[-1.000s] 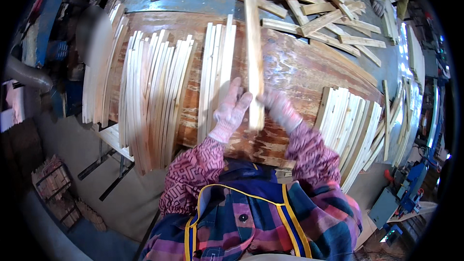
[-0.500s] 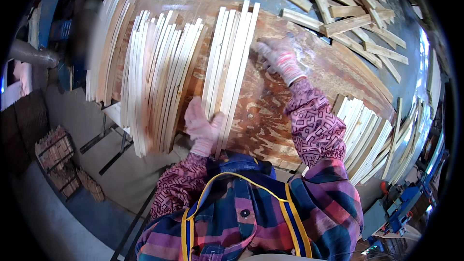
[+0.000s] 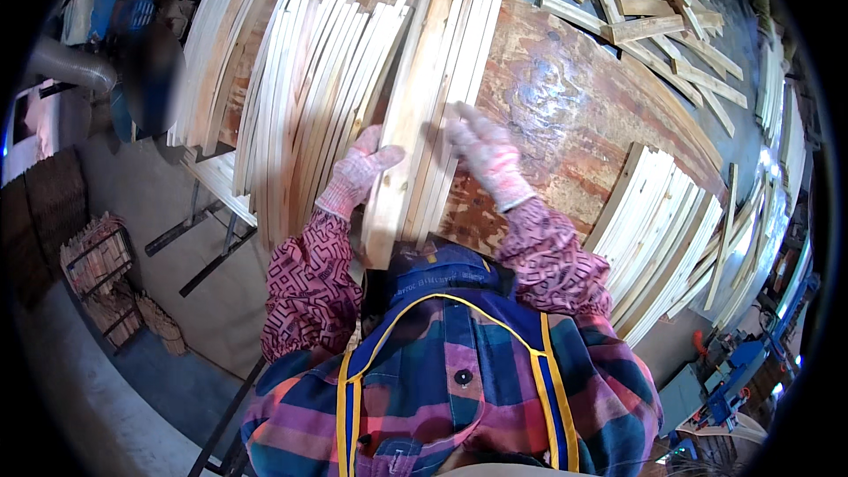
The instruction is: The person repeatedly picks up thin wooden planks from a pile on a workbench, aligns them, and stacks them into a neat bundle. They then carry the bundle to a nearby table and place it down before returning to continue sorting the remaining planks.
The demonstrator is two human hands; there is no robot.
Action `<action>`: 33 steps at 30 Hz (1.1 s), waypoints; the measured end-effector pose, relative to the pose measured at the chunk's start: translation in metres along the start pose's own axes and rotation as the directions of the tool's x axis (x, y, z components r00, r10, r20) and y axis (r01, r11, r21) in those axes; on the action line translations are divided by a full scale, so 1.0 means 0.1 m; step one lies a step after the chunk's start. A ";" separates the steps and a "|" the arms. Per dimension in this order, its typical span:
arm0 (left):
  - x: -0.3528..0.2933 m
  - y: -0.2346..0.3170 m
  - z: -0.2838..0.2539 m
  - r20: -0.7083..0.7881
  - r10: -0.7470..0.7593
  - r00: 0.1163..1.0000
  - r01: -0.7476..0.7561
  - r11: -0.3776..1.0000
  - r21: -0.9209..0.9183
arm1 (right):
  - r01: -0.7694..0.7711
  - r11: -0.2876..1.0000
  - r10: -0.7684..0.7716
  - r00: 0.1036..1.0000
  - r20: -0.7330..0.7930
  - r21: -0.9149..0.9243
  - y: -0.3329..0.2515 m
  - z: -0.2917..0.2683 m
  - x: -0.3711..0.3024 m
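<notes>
My left hand (image 3: 358, 172), in a pale knit glove, grips the left edge of a wide wooden board (image 3: 411, 128), its thumb over the top face. The board lies lengthwise, its near end by my apron. Close on its right is a small bundle of wooden strips (image 3: 465, 62). My right hand (image 3: 486, 152), gloved too, is slightly blurred at this bundle's right side, fingers stretched out with nothing held. I cannot tell if its fingertips touch the strips. A larger row of strips (image 3: 305, 79) stands left of my left hand.
The brown plywood tabletop (image 3: 521, 79) is worn and stained. More strips (image 3: 221, 44) lie at the far left and a stack (image 3: 658, 221) at the right. Loose boards (image 3: 658, 26) are piled crosswise at the far right. Bundled wood pieces (image 3: 97, 256) sit low on the left.
The wide board has come up onto its flat face, left of the bundle, with my left hand at its edge. My right hand has moved left and nearer, to the strips.
</notes>
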State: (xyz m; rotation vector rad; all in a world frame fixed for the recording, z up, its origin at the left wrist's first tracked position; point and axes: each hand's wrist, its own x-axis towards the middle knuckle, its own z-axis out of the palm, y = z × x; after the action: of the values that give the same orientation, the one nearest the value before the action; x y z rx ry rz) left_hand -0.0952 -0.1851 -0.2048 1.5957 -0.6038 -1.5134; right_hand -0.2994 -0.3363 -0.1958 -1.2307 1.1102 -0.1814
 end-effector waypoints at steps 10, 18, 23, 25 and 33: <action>0.03 -0.74 0.06 -0.121 0.078 0.990 0.041 0.656 0.753 | 0.135 0.938 -0.141 0.990 0.004 -0.318 -0.40 0.33 -0.01; 0.05 0.09 0.14 -0.229 0.265 0.936 -0.137 0.879 0.457 | 0.443 0.723 -0.281 0.890 0.360 -0.531 -0.57 0.28 0.52; -0.25 -0.66 -0.31 -0.290 0.456 0.841 0.070 0.440 0.895 | -0.269 0.319 -0.653 0.633 -0.417 -0.909 -0.73 -1.62 1.62; -0.35 -0.61 -0.28 -0.428 0.393 0.814 0.342 0.272 0.900 | -0.547 0.355 -0.427 0.627 -0.652 -0.758 -0.91 -2.24 1.75; 0.58 0.45 0.65 -0.237 0.399 0.886 -0.103 0.667 0.738 | 0.182 0.976 -0.162 0.974 -0.156 0.117 -0.65 -2.66 1.09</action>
State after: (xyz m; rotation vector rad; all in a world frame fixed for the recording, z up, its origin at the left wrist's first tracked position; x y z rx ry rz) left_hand -0.1396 -0.2719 -0.1956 2.1934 -1.2313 -0.7158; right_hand -0.4160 -0.6063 -0.1839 -1.2104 1.0983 -0.4761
